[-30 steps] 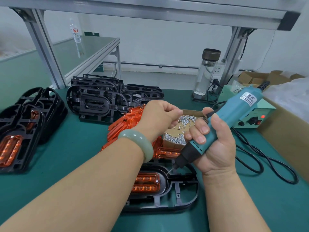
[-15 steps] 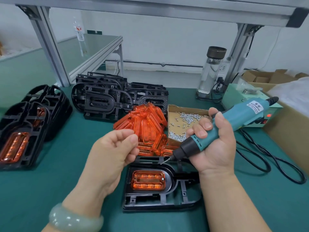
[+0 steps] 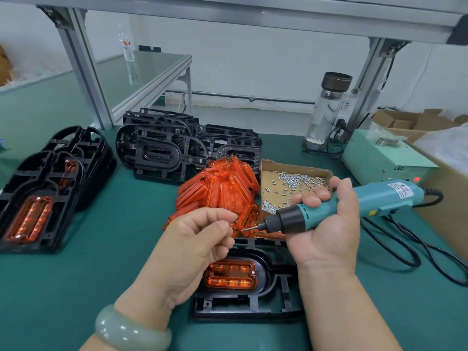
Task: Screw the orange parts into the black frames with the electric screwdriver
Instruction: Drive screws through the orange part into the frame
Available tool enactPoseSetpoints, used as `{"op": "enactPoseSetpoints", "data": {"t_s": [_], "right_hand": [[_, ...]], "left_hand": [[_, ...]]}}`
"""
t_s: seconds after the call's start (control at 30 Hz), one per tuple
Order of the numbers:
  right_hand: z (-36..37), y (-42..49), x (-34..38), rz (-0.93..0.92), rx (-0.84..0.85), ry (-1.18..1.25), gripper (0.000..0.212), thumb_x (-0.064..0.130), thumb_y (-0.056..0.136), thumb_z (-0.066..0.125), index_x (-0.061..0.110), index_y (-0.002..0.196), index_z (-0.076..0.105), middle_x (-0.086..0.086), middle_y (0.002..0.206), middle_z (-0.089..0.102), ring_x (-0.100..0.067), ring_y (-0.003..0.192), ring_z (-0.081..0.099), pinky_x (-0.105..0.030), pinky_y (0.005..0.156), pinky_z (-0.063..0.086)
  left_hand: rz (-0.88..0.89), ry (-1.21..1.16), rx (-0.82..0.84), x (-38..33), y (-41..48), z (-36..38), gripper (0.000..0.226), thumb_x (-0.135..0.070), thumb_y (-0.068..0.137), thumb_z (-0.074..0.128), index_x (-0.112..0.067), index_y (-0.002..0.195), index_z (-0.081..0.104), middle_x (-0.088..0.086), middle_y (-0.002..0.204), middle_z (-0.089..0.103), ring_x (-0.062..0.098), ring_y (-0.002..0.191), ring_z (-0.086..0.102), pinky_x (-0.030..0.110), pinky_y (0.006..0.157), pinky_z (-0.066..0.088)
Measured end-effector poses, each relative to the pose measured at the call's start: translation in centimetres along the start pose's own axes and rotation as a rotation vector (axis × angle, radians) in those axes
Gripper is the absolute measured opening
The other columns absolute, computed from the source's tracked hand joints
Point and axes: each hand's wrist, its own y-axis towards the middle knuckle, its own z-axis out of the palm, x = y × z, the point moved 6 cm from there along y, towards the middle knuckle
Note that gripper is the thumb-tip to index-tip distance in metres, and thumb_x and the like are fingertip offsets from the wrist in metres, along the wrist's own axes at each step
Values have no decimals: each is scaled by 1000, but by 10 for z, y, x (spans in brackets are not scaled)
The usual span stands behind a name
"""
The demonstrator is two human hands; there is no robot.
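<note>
A black frame lies in front of me with an orange part seated in it; a screw shows at the part's right end. My right hand grips the teal electric screwdriver, held nearly level above the frame with its bit pointing left. My left hand has its fingers curled and its fingertips pinched together just left of the bit tip; I cannot make out a screw between them. A heap of loose orange parts lies behind my hands.
A cardboard tray of small screws sits right of the orange heap. Empty black frames are stacked at the back. Frames fitted with orange parts stand at the left. The power unit, cable and a glass bottle are at the right.
My left hand came back from the screw tray towards me and now sits at the bit tip. The screwdriver tilted from steep to nearly level and its bit lifted off the frame.
</note>
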Motion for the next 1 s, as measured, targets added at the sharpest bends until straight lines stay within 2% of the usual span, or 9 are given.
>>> {"op": "enactPoseSetpoints", "data": {"t_s": [0.17, 0.33, 0.43, 0.5, 0.63, 0.83, 1.0], "right_hand": [[1, -2, -3, 17, -33, 31, 30, 29, 93, 57, 23, 64, 60, 10, 56, 46, -5, 42, 44, -19, 57, 50], [1, -3, -2, 15, -54, 47, 21, 28, 92, 59, 22, 73, 52, 10, 57, 46, -5, 42, 43, -19, 57, 49], [0, -2, -2, 20, -71, 59, 24, 29, 91, 60, 21, 69, 53, 10, 56, 46, -6, 42, 44, -19, 56, 50], [0, -2, -3, 22, -75, 57, 25, 29, 92, 60, 21, 69, 55, 10, 56, 46, -6, 42, 45, -19, 56, 50], [0, -2, -3, 18, -87, 52, 21, 29, 93, 60, 21, 74, 54, 10, 56, 46, -5, 42, 44, -19, 57, 50], [-2, -1, -2, 12, -103, 46, 20, 29, 93, 60, 21, 78, 50, 10, 57, 46, -5, 43, 43, -20, 58, 49], [-3, -1, -2, 12, -104, 51, 19, 29, 93, 60, 21, 78, 50, 10, 57, 46, -5, 43, 43, -20, 59, 48]], "left_hand": [[-40, -26, 11, 3, -1, 2, 37, 9, 86, 53, -16, 70, 76, 4, 60, 61, 9, 57, 57, 17, 52, 49], [-38, -64, -5, 7, 0, 4, 29, 5, 81, 61, -19, 76, 77, 2, 63, 63, 9, 56, 59, 17, 52, 50], [-51, -74, -37, 9, 1, 2, 11, -13, 70, 68, -19, 70, 76, 4, 66, 68, 8, 55, 61, 16, 49, 50], [-58, -64, -38, 10, 2, 4, 10, -18, 71, 66, -18, 68, 76, 7, 72, 71, 7, 54, 60, 15, 47, 49], [-60, -30, -69, 13, 2, 5, 18, -11, 85, 61, -12, 70, 71, 10, 69, 69, 7, 50, 57, 15, 43, 46], [-67, -16, -23, 12, 0, 10, 14, -17, 77, 64, -14, 67, 72, 8, 67, 68, 7, 49, 56, 15, 42, 45], [-63, 14, -31, 14, 1, 9, 13, -11, 85, 61, -9, 75, 69, 8, 66, 68, 8, 49, 56, 16, 43, 45]]}}
